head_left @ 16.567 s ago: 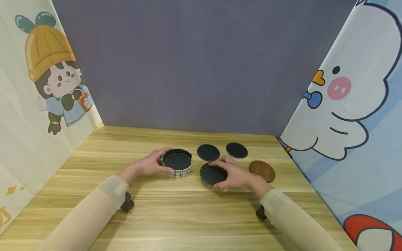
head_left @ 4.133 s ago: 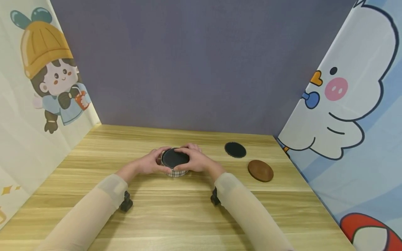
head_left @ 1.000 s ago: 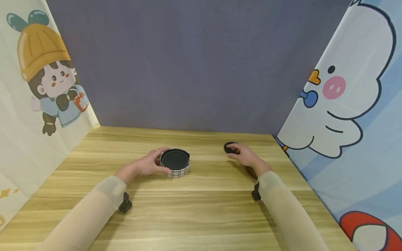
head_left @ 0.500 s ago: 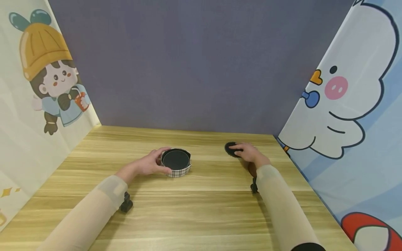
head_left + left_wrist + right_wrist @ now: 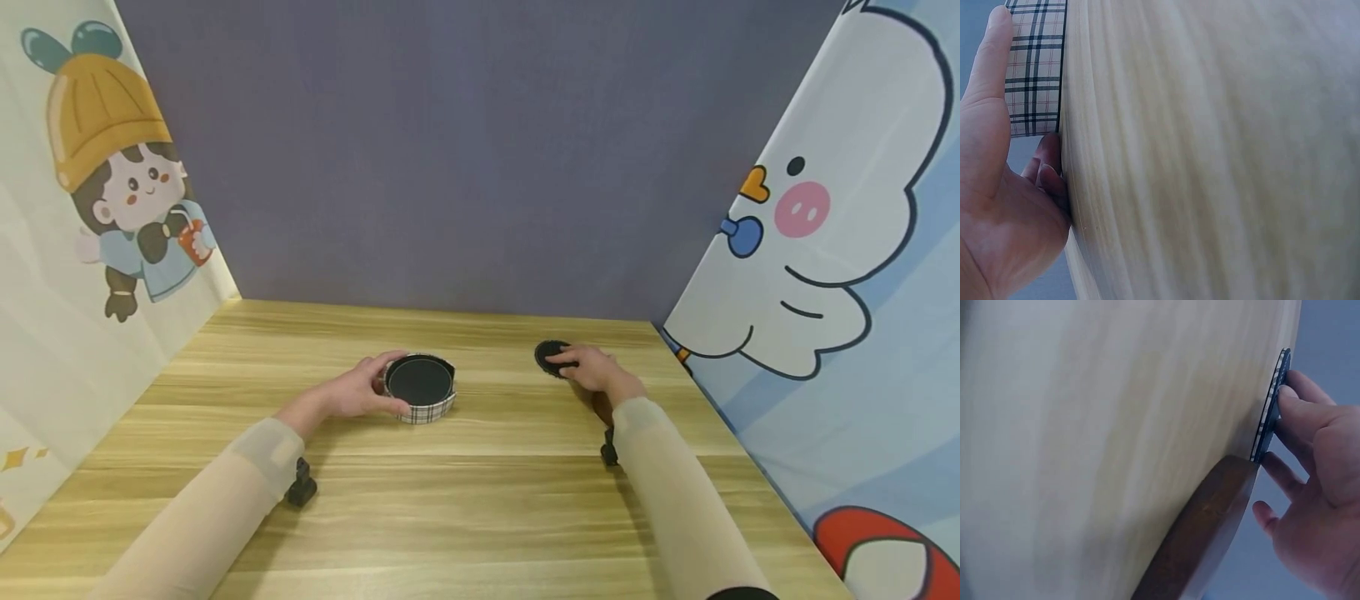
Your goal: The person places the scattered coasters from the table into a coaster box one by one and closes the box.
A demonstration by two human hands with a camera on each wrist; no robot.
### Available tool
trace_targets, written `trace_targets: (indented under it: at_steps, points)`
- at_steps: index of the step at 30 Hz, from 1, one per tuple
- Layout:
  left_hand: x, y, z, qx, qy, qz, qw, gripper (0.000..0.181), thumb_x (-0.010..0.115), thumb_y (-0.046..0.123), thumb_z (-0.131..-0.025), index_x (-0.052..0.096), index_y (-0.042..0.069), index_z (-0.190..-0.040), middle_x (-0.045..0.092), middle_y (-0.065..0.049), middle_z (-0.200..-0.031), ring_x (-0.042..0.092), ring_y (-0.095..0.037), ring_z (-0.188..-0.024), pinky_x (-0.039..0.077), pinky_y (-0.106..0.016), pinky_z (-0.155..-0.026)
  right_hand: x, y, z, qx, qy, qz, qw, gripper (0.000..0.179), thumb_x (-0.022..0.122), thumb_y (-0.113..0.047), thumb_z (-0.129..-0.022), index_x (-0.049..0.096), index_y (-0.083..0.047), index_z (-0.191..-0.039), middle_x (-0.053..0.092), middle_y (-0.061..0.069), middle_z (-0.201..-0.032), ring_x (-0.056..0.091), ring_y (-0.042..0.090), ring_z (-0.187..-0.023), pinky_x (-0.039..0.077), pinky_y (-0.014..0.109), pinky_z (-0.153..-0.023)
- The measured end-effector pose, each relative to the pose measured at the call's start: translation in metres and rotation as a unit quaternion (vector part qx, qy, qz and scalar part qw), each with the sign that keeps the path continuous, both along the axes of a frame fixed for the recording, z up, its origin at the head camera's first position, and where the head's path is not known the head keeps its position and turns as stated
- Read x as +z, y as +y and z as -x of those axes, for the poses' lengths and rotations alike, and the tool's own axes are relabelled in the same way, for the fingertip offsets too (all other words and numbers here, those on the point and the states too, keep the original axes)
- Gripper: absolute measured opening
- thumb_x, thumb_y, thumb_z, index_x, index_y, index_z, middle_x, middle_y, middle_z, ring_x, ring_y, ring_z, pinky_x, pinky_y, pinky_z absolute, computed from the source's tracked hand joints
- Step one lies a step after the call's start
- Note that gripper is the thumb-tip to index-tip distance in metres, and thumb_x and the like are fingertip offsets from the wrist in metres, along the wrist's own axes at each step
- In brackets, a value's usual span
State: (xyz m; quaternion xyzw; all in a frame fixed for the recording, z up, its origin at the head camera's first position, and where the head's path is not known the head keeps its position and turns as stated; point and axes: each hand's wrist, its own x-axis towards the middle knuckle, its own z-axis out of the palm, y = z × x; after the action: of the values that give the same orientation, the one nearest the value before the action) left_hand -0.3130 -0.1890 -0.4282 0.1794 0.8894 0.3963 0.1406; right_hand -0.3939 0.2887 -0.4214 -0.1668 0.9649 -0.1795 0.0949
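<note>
My left hand (image 5: 356, 390) grips a low round plaid coaster holder (image 5: 427, 413) on the table, thumb along the near side and fingers round the left. The holder has a notch on its right side, and a black coaster (image 5: 420, 380) lies inside it. In the left wrist view, the thumb lies along the plaid wall (image 5: 1035, 69). At the back right, my right hand (image 5: 596, 371) rests its fingertips on another black coaster (image 5: 550, 353) flat on the table. The right wrist view shows this coaster's thin plaid edge (image 5: 1270, 403), with thumb and fingertips against its dark top.
A brown round disc (image 5: 602, 406) lies under the right wrist, mostly hidden in the head view; in the right wrist view its thick rounded edge (image 5: 1210, 515) sits close to the coaster. A grey partition (image 5: 450, 167) stands behind the wooden table (image 5: 465, 517), with printed cloths at both sides.
Two other black coasters seen on the table earlier are gone from there; one was set into the holder by both hands. My right hand then moved to the far coaster. The left stayed on the holder.
</note>
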Motion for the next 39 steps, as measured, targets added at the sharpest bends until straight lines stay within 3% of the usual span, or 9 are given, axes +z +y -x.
trace_targets:
  at_steps: [12,21,27,39]
  points:
    - [0.000,0.001,0.000,-0.001,-0.003,-0.002,1.0000,0.113,0.091,0.048,-0.091,0.022,0.021,-0.176,0.038,-0.029,-0.149,0.061,-0.037,-0.131,0.047,-0.058,-0.114,0.001,-0.011,-0.023,0.071,0.028,-0.020,0.9969,0.042,0.061,-0.019,-0.114,0.066,-0.029,-0.154,0.043,0.015,-0.174,0.034,0.051,-0.161,0.011,0.089,-0.120]
    - [0.001,0.002,-0.001,0.000,-0.006,-0.005,1.0000,0.112,0.091,0.046,-0.092,0.022,0.019,-0.176,0.037,-0.029,-0.149,0.061,-0.035,-0.129,0.046,-0.057,-0.114,-0.001,-0.026,-0.041,0.124,0.041,-0.024,0.9911,0.041,0.066,-0.023,-0.112,0.068,-0.034,-0.152,0.046,0.012,-0.173,0.039,0.047,-0.159,0.030,0.075,-0.115]
    - [0.001,0.002,-0.001,0.001,-0.005,-0.002,1.0000,0.111,0.091,0.046,-0.091,0.023,0.021,-0.176,0.038,-0.029,-0.149,0.059,-0.036,-0.129,0.046,-0.057,-0.113,0.001,-0.033,-0.058,0.148,0.037,-0.020,0.9881,0.042,0.067,-0.024,-0.111,0.067,-0.035,-0.152,0.046,0.011,-0.173,0.039,0.047,-0.159,0.031,0.071,-0.112]
    - [0.002,0.002,-0.002,-0.002,-0.001,-0.001,1.0000,0.111,0.091,0.047,-0.092,0.023,0.022,-0.176,0.039,-0.028,-0.149,0.060,-0.037,-0.131,0.047,-0.059,-0.114,0.004,-0.046,-0.081,0.170,0.025,-0.007,0.9850,0.042,0.067,-0.028,-0.111,0.067,-0.038,-0.152,0.049,0.010,-0.170,0.040,0.046,-0.157,0.031,0.075,-0.118]
